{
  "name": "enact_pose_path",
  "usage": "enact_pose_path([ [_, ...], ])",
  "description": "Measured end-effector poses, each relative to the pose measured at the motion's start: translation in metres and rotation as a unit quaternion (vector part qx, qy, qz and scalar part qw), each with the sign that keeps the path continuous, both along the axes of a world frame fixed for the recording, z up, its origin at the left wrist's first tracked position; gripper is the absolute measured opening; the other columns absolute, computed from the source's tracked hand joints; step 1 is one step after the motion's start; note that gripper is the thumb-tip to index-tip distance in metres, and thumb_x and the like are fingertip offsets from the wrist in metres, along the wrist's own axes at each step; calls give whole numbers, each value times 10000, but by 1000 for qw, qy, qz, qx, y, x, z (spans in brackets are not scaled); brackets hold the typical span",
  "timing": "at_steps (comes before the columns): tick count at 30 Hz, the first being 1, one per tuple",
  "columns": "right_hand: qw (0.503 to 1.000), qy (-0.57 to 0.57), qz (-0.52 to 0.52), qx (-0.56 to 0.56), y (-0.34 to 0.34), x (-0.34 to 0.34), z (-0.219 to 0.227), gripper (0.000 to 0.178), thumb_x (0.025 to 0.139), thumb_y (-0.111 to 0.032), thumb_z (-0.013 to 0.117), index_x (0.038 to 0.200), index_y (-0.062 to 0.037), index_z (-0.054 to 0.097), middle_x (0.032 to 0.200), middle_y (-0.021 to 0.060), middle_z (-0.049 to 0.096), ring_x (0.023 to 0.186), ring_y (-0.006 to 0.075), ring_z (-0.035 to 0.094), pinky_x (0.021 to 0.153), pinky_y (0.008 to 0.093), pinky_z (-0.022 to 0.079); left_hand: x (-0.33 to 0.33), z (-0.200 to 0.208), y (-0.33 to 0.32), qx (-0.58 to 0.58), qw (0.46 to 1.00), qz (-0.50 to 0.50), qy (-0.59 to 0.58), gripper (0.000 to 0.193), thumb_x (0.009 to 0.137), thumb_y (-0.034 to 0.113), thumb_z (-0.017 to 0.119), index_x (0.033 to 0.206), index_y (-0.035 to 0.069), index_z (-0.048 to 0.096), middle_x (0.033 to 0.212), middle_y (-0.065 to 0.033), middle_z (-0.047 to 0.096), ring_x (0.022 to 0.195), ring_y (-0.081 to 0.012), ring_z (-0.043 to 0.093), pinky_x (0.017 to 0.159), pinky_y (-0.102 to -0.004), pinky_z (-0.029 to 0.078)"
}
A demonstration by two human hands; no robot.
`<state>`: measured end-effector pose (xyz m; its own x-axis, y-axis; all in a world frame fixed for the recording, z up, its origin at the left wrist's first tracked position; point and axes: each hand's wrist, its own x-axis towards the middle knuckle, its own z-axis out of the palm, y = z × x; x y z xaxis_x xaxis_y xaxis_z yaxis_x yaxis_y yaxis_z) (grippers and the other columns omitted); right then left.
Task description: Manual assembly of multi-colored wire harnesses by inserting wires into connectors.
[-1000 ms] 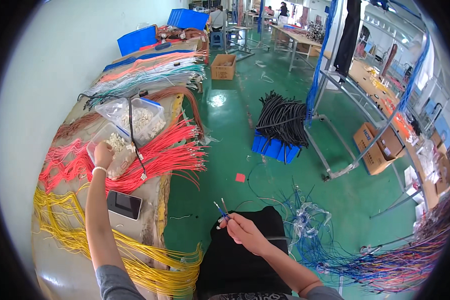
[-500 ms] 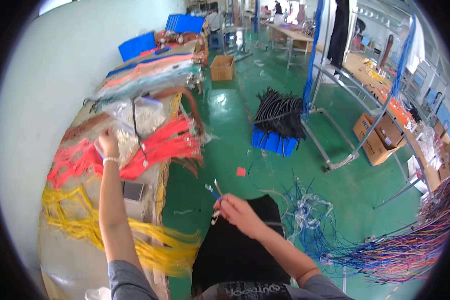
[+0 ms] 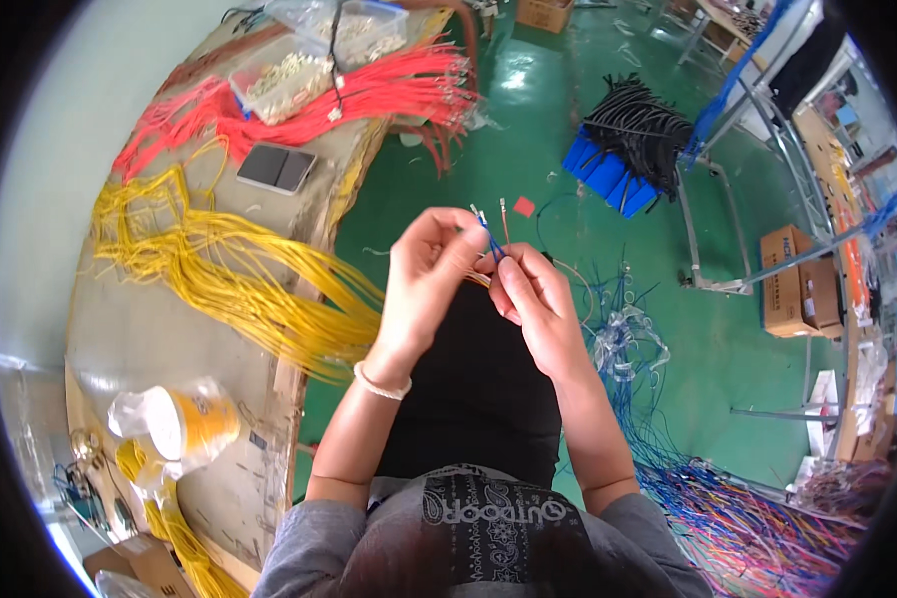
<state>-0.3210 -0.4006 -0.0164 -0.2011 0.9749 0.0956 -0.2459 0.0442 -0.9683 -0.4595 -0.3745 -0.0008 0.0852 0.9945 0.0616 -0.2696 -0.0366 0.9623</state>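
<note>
My right hand (image 3: 536, 304) is closed on a few thin wires (image 3: 498, 246), blue and reddish-brown, with metal terminals at their upper ends. One brown wire (image 3: 504, 221) stands up apart from the blue ones. My left hand (image 3: 431, 279), a white beaded bracelet at its wrist, is pinched at the blue wire tips, next to my right fingertips. Its fingers hide whatever lies between them. Both hands are together in front of my body, above my dark trousers (image 3: 468, 389). A tub of small white connector housings (image 3: 287, 85) stands on the bench at the upper left.
Red wire bundles (image 3: 389, 95), yellow wire bundles (image 3: 239, 269), a dark phone-like device (image 3: 277, 167) and a yellow cup (image 3: 201, 424) lie on the left bench. A blue crate (image 3: 613, 174) with black cables stands on the floor. Multicoloured wires (image 3: 738, 513) spread at the lower right.
My left hand has come from the tub of white connector housings to my right hand. The view has tilted down and turned. My right hand still holds the wires.
</note>
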Motion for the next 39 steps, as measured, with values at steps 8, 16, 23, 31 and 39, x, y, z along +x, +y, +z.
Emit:
enact_pose_path([
  [8,998,-46,-35,-12,-7,-14,6,199,1010,-130,412,1031,-13,571,699,-21,499,594,25,432,522,186,320,0,-6,-26,49,996,74,-16,113,881,80,666,892,-21,618,651,43,535,527,5,325,491,-168,292],
  [16,994,-92,-41,31,6,-26,-6,133,1016,-143,395,927,-55,442,678,10,498,572,47,420,520,194,317,-20,-15,-8,-11,993,99,67,92,907,52,616,949,-27,596,784,-24,624,668,-47,562,601,-183,459],
  [23,999,-30,-23,-32,16,-24,-3,169,1005,-142,441,888,-24,465,707,10,503,624,66,467,586,222,382,-15,-18,-3,38,996,48,-66,88,890,27,634,939,-32,590,841,-60,636,628,-65,554,561,-198,454],
  [31,996,-72,-1,-46,20,-30,-6,147,972,-130,487,1007,6,532,686,16,486,599,66,435,559,216,353,-31,-25,7,88,989,52,110,109,850,5,670,950,-26,638,799,-21,615,624,-46,504,580,-181,418],
  [39,974,-222,-37,16,14,-29,-2,158,961,-111,524,972,1,634,776,2,587,651,38,446,572,204,343,-37,-21,12,106,973,76,190,177,938,113,585,1049,-21,611,840,6,589,699,-20,466,614,-150,385],
])
